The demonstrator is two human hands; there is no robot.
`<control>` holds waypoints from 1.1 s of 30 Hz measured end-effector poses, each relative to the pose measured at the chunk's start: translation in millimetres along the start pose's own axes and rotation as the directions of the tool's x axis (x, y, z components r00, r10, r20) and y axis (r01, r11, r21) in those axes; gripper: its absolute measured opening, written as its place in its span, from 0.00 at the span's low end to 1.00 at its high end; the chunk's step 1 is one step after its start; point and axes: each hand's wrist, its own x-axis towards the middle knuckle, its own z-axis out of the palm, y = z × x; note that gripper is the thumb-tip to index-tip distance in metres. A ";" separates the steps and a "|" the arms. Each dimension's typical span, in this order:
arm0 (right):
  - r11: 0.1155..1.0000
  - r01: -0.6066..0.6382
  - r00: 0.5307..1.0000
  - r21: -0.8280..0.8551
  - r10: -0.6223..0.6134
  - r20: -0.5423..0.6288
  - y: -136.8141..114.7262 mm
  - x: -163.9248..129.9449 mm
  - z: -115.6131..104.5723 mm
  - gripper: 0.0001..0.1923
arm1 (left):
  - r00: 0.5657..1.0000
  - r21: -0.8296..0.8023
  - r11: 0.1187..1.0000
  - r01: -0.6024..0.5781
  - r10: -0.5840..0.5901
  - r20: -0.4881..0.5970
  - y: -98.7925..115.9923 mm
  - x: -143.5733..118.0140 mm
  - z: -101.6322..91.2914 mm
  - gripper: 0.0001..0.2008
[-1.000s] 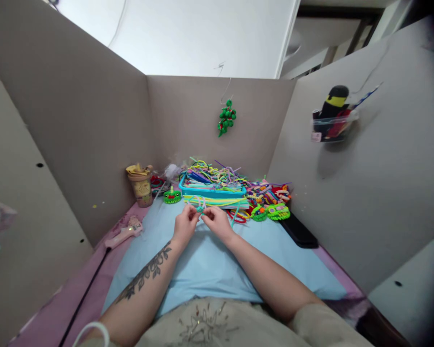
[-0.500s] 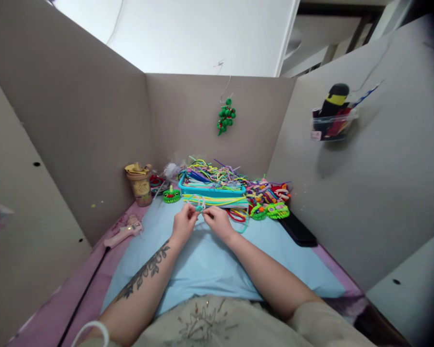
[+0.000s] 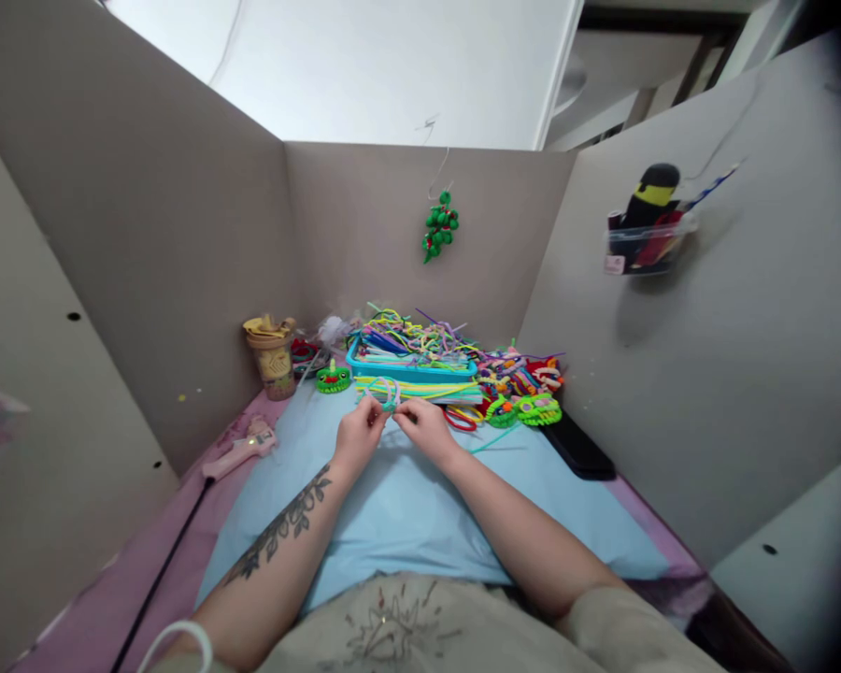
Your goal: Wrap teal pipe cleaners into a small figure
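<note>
My left hand (image 3: 356,436) and my right hand (image 3: 427,430) meet over the light blue sheet (image 3: 392,505), both pinching a small piece made of teal and pale pipe cleaners (image 3: 387,396). A loose teal end (image 3: 494,439) of it trails to the right on the sheet. Just beyond my fingers stands a blue tray (image 3: 410,366) heaped with coloured pipe cleaners.
Finished pipe-cleaner pieces (image 3: 522,388) lie right of the tray, a green one (image 3: 334,379) to its left. A tan cup (image 3: 272,355), a pink glue gun (image 3: 242,449) with black cord, and a black phone (image 3: 578,447) lie nearby. Cardboard walls enclose three sides; a green ornament (image 3: 438,226) hangs ahead.
My hands stayed in place, working the piece with small finger moves. The loose teal end swung from hanging below my right hand to lying flatter, out to the right.
</note>
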 end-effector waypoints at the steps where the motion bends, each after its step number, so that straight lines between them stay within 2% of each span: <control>1: 0.999 0.034 0.999 -0.012 -0.034 0.016 0.9 0.1 -0.9 0.05 | 1.000 -0.005 1.000 0.004 -0.004 0.003 -0.6 0.3 0.1 0.07; 5: 0.989 0.145 0.984 -0.031 -0.140 0.110 6.3 0.7 -5.8 0.05 | 0.999 -0.073 0.997 0.026 -0.022 0.044 -4.3 2.9 0.9 0.08; 8: 0.980 0.196 0.965 -0.020 -0.189 0.185 11.3 0.8 -9.3 0.05 | 0.989 -0.198 0.977 0.085 -0.059 0.133 -7.3 5.7 1.7 0.10; 13: 0.969 0.241 0.940 -0.052 -0.220 0.263 15.0 -1.5 -11.9 0.06 | 0.930 -0.362 0.890 0.279 -0.157 0.331 -11.5 9.7 2.1 0.13; 16: 0.970 0.231 0.946 -0.082 -0.204 0.253 12.5 -3.4 -11.3 0.07 | 0.898 -0.391 0.846 0.364 -0.207 0.389 -13.4 10.9 2.7 0.14; 21: 0.978 0.185 0.960 -0.096 -0.159 0.231 10.1 -4.2 -8.9 0.08 | 0.880 -0.397 0.822 0.408 -0.237 0.412 -14.9 11.1 3.6 0.16; 28: 0.991 0.131 0.978 0.006 -0.130 0.161 23.6 -0.9 -8.5 0.05 | 0.921 -0.407 0.841 0.356 -0.241 0.306 -14.4 14.5 1.1 0.14; 33: 0.998 0.070 0.988 -0.002 -0.069 0.139 26.2 -0.5 -8.2 0.04 | 0.930 -0.426 0.848 0.316 -0.187 0.317 -17.2 15.5 0.6 0.12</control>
